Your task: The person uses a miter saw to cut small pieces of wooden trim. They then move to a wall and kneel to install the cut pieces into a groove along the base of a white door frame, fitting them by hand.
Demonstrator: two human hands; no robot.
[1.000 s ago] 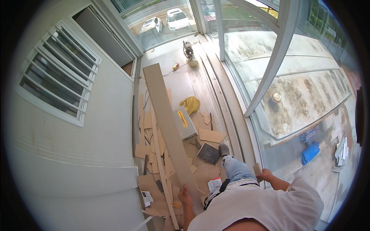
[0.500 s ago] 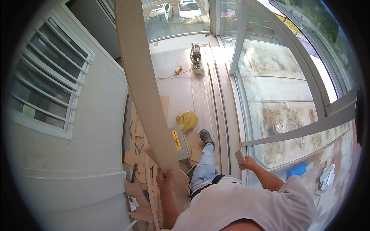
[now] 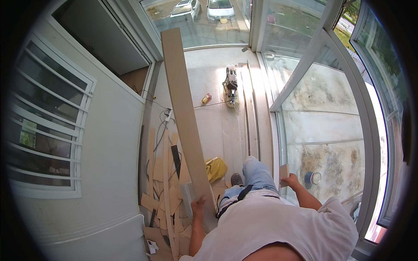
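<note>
Long board (image 3: 182, 113) tip is now inside the frame, upper left of centre | left hand (image 3: 199, 208) clasps it, lower centre | right hand (image 3: 291, 179) grips short wood piece (image 3: 284, 170), lower right | tbh keep that tip off the glass (image 3: 217, 32)

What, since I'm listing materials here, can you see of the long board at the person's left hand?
The long board is flat, narrow and straight-sided, light brown and wood-like, with a plain, smooth-looking face and a thin edge showing along its left side. It slants lengthwise through the view, its squared far end toward the glass window, its near end partly hidden by the shirt. The left hand grips its left edge near that end. Whether it touches anything else is unclear.
</note>
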